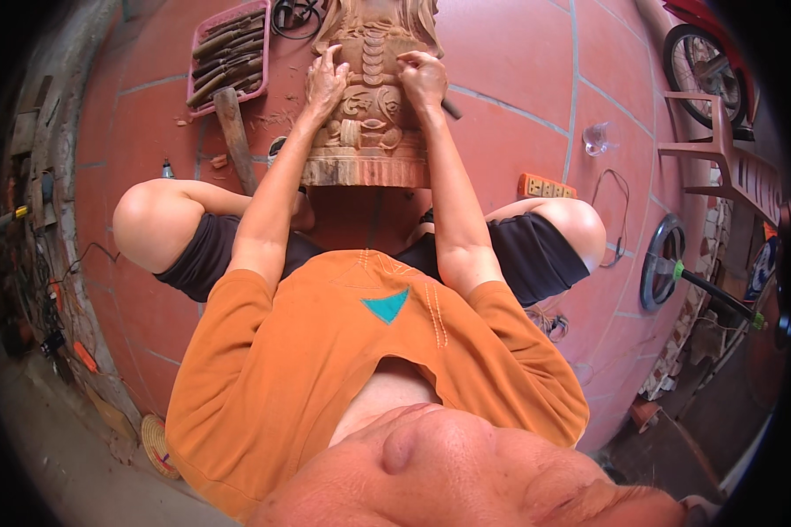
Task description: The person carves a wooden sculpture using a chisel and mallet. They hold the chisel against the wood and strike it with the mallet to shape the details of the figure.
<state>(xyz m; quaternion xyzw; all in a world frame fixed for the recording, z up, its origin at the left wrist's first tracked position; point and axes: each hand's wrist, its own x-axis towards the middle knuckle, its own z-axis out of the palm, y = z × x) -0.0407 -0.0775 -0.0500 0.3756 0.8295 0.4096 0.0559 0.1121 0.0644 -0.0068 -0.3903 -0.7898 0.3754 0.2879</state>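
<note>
A carved wooden piece (369,105) lies on the floor in front of me between my folded legs, with raised scrolls, a row of overlapping discs down its middle and a flat cut end towards me. My left hand (327,81) rests on its left side, fingers apart and slightly bent. On the right side my right hand (423,79) is closed, fingers curled against the carved surface; whatever they hold, if anything, is hidden. A short dark rod (451,108) sticks out beside my right wrist; whether it joins the hand I cannot tell.
A pink basket (193,61) of wooden-handled tools stands at far left, a wooden mallet (235,140) nearer. Wood shavings (277,114) litter the tiles. On the right are an orange power strip (547,187), a clear glass (596,138), a plastic chair (721,149) and a wheel (664,262).
</note>
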